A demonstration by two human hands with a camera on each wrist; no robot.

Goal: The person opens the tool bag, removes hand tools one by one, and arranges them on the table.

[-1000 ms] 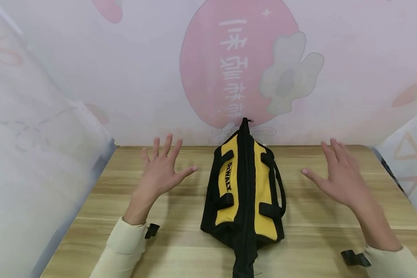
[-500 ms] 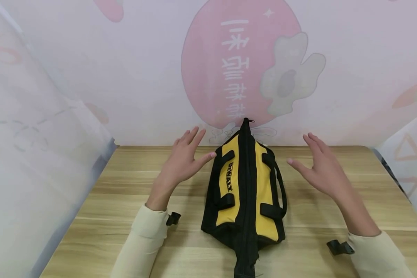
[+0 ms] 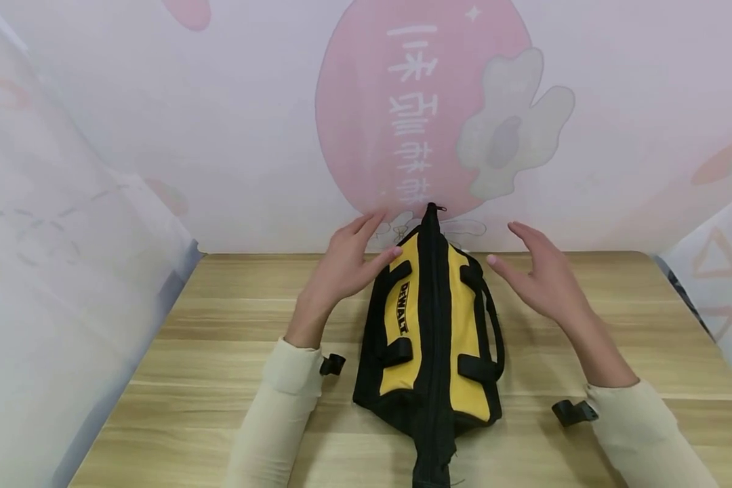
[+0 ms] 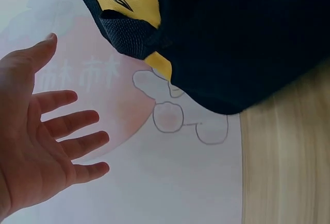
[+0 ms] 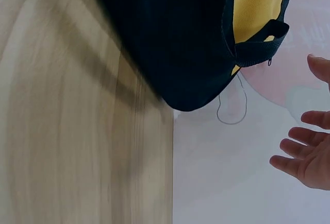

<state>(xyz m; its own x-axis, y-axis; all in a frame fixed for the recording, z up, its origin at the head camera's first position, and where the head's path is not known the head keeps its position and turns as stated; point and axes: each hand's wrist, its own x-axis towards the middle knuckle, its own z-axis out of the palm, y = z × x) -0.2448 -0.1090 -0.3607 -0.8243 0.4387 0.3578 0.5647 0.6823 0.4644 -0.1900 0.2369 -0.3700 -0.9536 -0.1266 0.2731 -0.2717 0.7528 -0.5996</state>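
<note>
A black and yellow DEWALT tool bag (image 3: 433,325) stands lengthwise on the wooden table, its long top zipper shut and a zipper pull (image 3: 442,208) at the far end. Black strap handles (image 3: 494,332) run along its sides. My left hand (image 3: 344,261) hovers by the far left side of the bag, fingers extended and thumb overlapping the bag's edge in the head view; in the left wrist view the hand (image 4: 46,131) is apart from it. On the other side, my right hand (image 3: 539,274) is held in the air, fingers extended, holding nothing.
The wooden table (image 3: 219,379) ends at a pale printed backdrop (image 3: 250,135) just behind the bag. Similar printed sheets (image 3: 55,285) hang at the left and right. Black mounts (image 3: 573,412) stick out from the sleeves at both wrists.
Both hands have moved inward toward the far part of the bag from either side, and their spread fingers have drawn closer together. The bag has stayed in place.
</note>
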